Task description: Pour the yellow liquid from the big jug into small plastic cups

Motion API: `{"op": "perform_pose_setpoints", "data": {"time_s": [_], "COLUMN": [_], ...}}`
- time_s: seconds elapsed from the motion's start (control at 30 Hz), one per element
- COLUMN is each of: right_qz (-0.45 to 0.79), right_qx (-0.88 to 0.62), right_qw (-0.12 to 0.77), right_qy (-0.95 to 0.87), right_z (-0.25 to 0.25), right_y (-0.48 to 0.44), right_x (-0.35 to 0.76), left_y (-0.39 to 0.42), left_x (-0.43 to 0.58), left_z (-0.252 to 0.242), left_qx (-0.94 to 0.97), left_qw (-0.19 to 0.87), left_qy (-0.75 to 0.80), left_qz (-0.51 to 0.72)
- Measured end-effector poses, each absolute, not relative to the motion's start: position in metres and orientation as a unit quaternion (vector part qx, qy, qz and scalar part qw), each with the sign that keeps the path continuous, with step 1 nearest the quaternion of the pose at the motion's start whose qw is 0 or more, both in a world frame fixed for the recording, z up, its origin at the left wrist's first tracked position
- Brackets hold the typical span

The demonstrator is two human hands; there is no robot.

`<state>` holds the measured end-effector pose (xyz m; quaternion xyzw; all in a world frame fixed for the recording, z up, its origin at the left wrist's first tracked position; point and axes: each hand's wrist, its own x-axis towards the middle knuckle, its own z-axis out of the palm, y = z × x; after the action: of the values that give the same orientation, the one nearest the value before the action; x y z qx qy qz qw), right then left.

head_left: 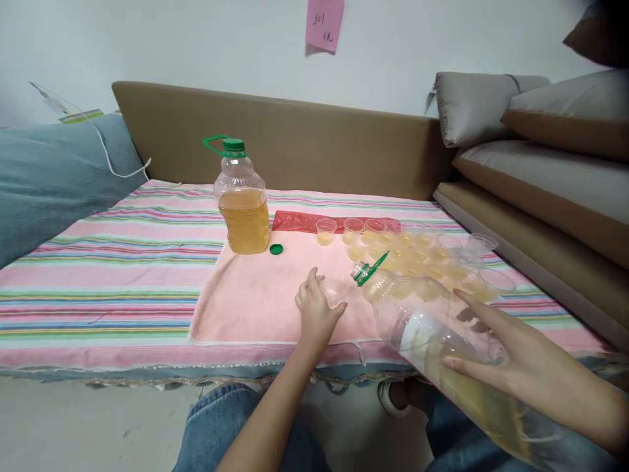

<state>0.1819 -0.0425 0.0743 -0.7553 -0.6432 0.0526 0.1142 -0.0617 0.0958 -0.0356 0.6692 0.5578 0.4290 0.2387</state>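
Note:
My right hand (511, 357) grips a large clear plastic bottle (432, 328) of amber liquid, tilted with its open green-ringed neck pointing down and left. My left hand (317, 308) curls around a small clear plastic cup (335, 293) standing on the pink towel (246, 301), just under the bottle's mouth. A loose green cap (276, 248) lies on the towel. A second bottle (242, 210) with a green cap and handle stands upright, about half full. Several small cups (393, 246) holding amber liquid stand in rows at the right.
A striped cloth (122, 262) covers the low surface. A red plastic bag (299, 221) lies behind the cups. Cushions (540, 170) are stacked at the right, a grey pillow (54, 177) with a white cable at the left. A pink note (324, 23) hangs on the wall.

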Motion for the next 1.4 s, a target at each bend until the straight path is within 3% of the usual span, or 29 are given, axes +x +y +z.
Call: {"op": "perform_pose_setpoints", "data": {"time_s": [0.37,0.5,0.6,0.7,0.9,1.4], "right_qz": [-0.021,-0.041,-0.043,-0.046,-0.080,-0.110], "right_qx": [-0.719,-0.703,-0.704,-0.704,-0.692,-0.681], "right_qw": [0.065,0.057,0.049,0.036,0.026,0.011], "right_qy": [-0.692,-0.707,-0.707,-0.708,-0.717,-0.724], "right_z": [0.080,0.083,0.081,0.077,0.070,0.083], "right_y": [-0.036,-0.034,-0.033,-0.033,-0.034,-0.031], "right_x": [0.182,0.182,0.183,0.186,0.195,0.192], "left_y": [0.097,0.082,0.065,0.050,0.037,0.030], "left_x": [-0.064,-0.067,-0.069,-0.065,-0.048,-0.035], "left_z": [-0.036,-0.027,-0.018,-0.014,-0.026,-0.026], "left_qx": [0.648,0.593,0.552,0.536,0.413,0.362], "left_qw": [0.251,0.244,0.371,0.531,0.737,0.761], "left_qy": [0.575,0.574,0.528,0.457,0.373,0.348], "left_qz": [0.433,0.510,0.528,0.471,0.383,0.410]}}
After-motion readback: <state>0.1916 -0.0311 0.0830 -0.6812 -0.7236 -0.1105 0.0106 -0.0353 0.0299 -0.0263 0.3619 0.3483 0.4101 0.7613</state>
